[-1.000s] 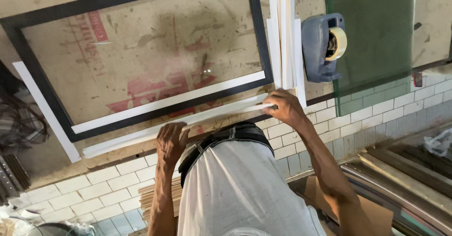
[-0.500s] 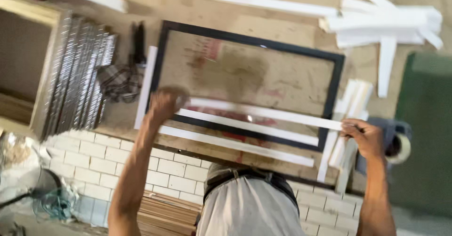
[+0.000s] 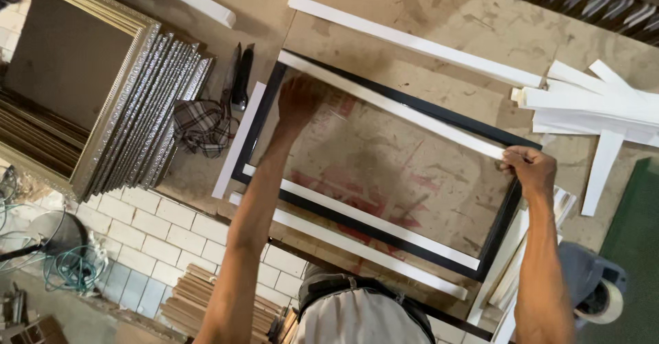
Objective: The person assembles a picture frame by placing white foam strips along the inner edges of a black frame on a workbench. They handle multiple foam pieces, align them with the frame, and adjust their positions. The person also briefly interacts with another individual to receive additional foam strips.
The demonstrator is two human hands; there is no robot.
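1. One brown surface carries everything; its tiled front edge runs along the near side.
2. A stack of silver ornate frames leans at the surface's left edge.
3. The black frame lies flat mid-surface, white strips set along its left and near sides.
4. A pile of white strips lies toward the right edge, a single long one beside it along the far side.
5. The white strip in hand lies along the black frame's far side.
6. The left hand presses flat on the strip's left end, grip spread.
7. The right hand pinches its right end at the frame's far right corner.
8. A tape dispenser sits at the near right corner.
9. A checked cloth lies between the silver frames and the black frame.
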